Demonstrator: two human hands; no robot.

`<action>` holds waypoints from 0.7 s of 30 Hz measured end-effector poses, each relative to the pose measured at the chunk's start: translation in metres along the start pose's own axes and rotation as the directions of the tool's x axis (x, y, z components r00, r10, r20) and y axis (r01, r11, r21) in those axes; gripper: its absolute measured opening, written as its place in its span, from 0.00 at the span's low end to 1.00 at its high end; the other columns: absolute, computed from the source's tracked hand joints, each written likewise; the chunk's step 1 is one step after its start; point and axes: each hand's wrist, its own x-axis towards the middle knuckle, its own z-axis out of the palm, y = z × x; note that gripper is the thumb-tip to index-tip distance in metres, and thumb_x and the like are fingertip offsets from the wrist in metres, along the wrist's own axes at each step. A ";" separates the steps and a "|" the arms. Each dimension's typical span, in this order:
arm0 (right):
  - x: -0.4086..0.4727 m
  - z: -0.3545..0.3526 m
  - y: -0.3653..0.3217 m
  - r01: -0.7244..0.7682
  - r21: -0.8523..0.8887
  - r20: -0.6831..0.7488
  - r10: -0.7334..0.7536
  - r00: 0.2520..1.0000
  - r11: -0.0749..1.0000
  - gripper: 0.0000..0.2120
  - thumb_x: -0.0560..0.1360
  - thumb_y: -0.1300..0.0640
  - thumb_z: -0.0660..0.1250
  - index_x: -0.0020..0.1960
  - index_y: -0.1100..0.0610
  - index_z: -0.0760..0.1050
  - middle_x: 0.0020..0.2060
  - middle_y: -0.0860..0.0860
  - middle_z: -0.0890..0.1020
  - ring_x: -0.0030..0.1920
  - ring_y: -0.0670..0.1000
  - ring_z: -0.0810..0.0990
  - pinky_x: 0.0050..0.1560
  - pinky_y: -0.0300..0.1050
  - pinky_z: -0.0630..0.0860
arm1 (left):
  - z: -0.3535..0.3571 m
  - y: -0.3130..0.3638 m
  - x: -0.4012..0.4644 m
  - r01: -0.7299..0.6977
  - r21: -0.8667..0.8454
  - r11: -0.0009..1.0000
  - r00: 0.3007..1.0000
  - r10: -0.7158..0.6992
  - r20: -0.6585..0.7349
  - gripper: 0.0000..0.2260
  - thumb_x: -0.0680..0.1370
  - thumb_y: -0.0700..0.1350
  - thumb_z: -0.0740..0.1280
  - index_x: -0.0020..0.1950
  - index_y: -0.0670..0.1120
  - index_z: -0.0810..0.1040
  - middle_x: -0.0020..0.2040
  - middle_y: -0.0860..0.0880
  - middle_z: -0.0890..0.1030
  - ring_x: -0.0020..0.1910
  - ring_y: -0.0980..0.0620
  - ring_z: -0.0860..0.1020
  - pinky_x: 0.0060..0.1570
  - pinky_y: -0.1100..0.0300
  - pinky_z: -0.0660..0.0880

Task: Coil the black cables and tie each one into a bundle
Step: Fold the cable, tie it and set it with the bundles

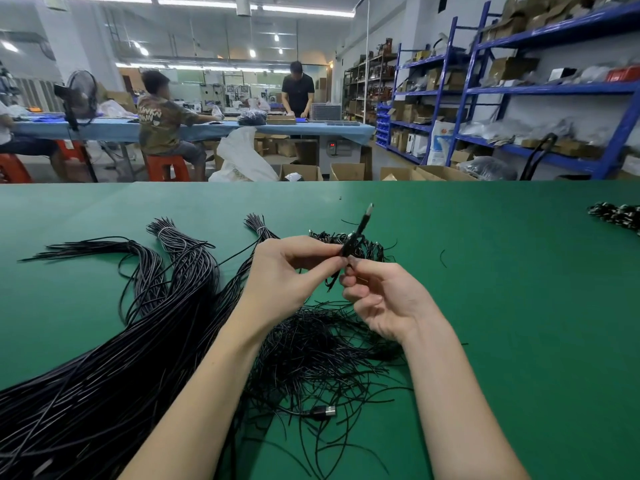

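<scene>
Left hand (287, 268) grip pinching a coiled black cable (353, 242) at its 2 o'clock, right hand (381, 299) grip curled, fingertips on the cable's lower end at 11 o'clock, above green worktop (502, 289)

Cable pile (86, 375) cut off at left edge; far shelf contents blurred

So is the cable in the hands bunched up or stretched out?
Bunched up. The cable sits as a short bundle pinched by the left hand and right hand, plug end pointing up.
</scene>
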 end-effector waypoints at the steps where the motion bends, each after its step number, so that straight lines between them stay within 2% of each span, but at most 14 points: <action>1: 0.002 -0.001 0.001 -0.004 0.032 -0.009 0.004 1.000 0.999 0.07 0.66 0.60 0.71 0.39 0.60 0.73 0.30 0.51 0.73 0.23 0.42 0.67 0.16 0.30 0.61 | 0.002 -0.001 0.000 0.009 -0.003 1.000 1.000 -0.009 -0.021 0.07 0.73 0.37 0.77 0.48 0.48 0.87 0.43 0.52 0.87 0.44 0.53 0.86 0.46 0.62 0.80; 3: 0.005 -0.002 0.006 -0.028 0.128 -0.021 0.031 0.999 0.991 0.07 0.67 0.62 0.71 0.39 0.60 0.72 0.29 0.51 0.72 0.23 0.42 0.66 0.16 0.31 0.60 | 0.006 -0.004 -0.001 0.024 0.015 1.000 0.999 -0.023 -0.047 0.07 0.73 0.38 0.77 0.48 0.48 0.88 0.43 0.52 0.87 0.44 0.53 0.86 0.47 0.61 0.81; 5: 0.008 -0.002 0.010 -0.038 0.146 -0.060 0.047 0.997 0.989 0.06 0.71 0.63 0.69 0.39 0.59 0.72 0.29 0.50 0.72 0.22 0.42 0.65 0.16 0.31 0.58 | 0.010 -0.007 -0.003 0.032 0.065 0.997 0.997 -0.028 -0.066 0.06 0.73 0.39 0.78 0.48 0.48 0.88 0.42 0.53 0.87 0.42 0.54 0.86 0.45 0.63 0.80; 7: 0.011 -0.002 0.013 0.019 0.028 -0.139 -0.015 0.990 0.999 0.08 0.78 0.61 0.66 0.40 0.58 0.72 0.28 0.49 0.72 0.22 0.42 0.65 0.16 0.32 0.57 | 0.014 -0.010 -0.004 0.073 0.059 0.996 0.992 -0.066 -0.105 0.07 0.73 0.40 0.78 0.47 0.51 0.87 0.41 0.54 0.87 0.41 0.56 0.86 0.44 0.64 0.80; 9: 0.016 -0.001 0.016 0.184 -0.203 -0.232 -0.230 0.945 0.962 0.10 0.81 0.57 0.67 0.41 0.57 0.75 0.30 0.47 0.74 0.24 0.42 0.67 0.19 0.33 0.59 | 0.017 -0.013 -0.003 0.120 0.030 0.992 0.983 -0.114 -0.146 0.09 0.73 0.41 0.78 0.45 0.55 0.86 0.39 0.55 0.87 0.40 0.57 0.85 0.43 0.65 0.79; 10: 0.018 0.001 0.019 0.282 -0.371 -0.260 -0.391 0.883 0.885 0.11 0.81 0.54 0.69 0.41 0.56 0.77 0.30 0.45 0.76 0.25 0.42 0.69 0.21 0.33 0.63 | 0.018 -0.014 -0.003 0.148 0.024 0.989 0.975 -0.142 -0.172 0.08 0.73 0.42 0.78 0.44 0.56 0.86 0.39 0.55 0.87 0.39 0.57 0.85 0.43 0.64 0.79; 12: 0.021 0.002 0.025 0.382 -0.697 -0.239 -0.700 0.673 0.606 0.11 0.78 0.50 0.72 0.38 0.52 0.80 0.29 0.42 0.80 0.29 0.41 0.76 0.31 0.31 0.69 | 0.019 -0.019 0.000 0.210 0.011 0.978 0.956 -0.203 -0.213 0.05 0.72 0.44 0.79 0.45 0.53 0.86 0.37 0.53 0.87 0.37 0.55 0.85 0.43 0.61 0.80; 13: 0.022 0.002 0.028 0.394 -0.786 -0.203 -0.801 0.564 0.477 0.11 0.77 0.49 0.74 0.37 0.51 0.81 0.30 0.39 0.82 0.32 0.40 0.78 0.33 0.28 0.69 | 0.019 -0.021 0.000 0.236 -0.003 0.972 0.947 -0.231 -0.222 0.04 0.72 0.45 0.79 0.45 0.52 0.87 0.37 0.52 0.86 0.36 0.54 0.85 0.42 0.60 0.80; 14: 0.023 0.003 0.029 0.404 -0.822 -0.174 -0.853 0.493 0.401 0.10 0.76 0.49 0.75 0.37 0.50 0.82 0.31 0.37 0.82 0.32 0.38 0.79 0.35 0.26 0.69 | 0.020 -0.022 -0.001 0.258 -0.024 0.966 0.940 -0.257 -0.226 0.04 0.72 0.45 0.79 0.45 0.51 0.87 0.36 0.51 0.86 0.36 0.53 0.85 0.42 0.60 0.80; 16: 0.024 0.002 0.032 0.416 -0.839 -0.146 -0.881 0.449 0.351 0.10 0.75 0.48 0.75 0.37 0.50 0.84 0.28 0.37 0.81 0.29 0.40 0.77 0.33 0.27 0.69 | 0.020 -0.024 -0.002 0.287 -0.073 0.955 0.924 -0.296 -0.241 0.04 0.72 0.45 0.79 0.45 0.49 0.86 0.36 0.50 0.86 0.35 0.52 0.85 0.40 0.61 0.80; 19: 0.024 0.001 0.034 0.442 -0.845 -0.085 -0.891 0.445 0.301 0.11 0.76 0.48 0.74 0.38 0.51 0.85 0.30 0.40 0.83 0.32 0.42 0.79 0.34 0.28 0.70 | 0.019 -0.025 0.000 0.296 -0.132 0.946 0.913 -0.320 -0.253 0.06 0.73 0.45 0.78 0.47 0.44 0.87 0.38 0.49 0.87 0.36 0.52 0.86 0.39 0.63 0.80; 21: 0.023 0.001 0.034 0.473 -0.838 -0.019 -0.883 0.469 0.270 0.10 0.77 0.49 0.74 0.39 0.51 0.85 0.33 0.41 0.84 0.34 0.42 0.79 0.36 0.29 0.72 | 0.017 -0.027 0.001 0.295 -0.153 0.943 0.911 -0.326 -0.252 0.08 0.73 0.44 0.78 0.48 0.42 0.87 0.39 0.47 0.87 0.37 0.51 0.86 0.40 0.63 0.80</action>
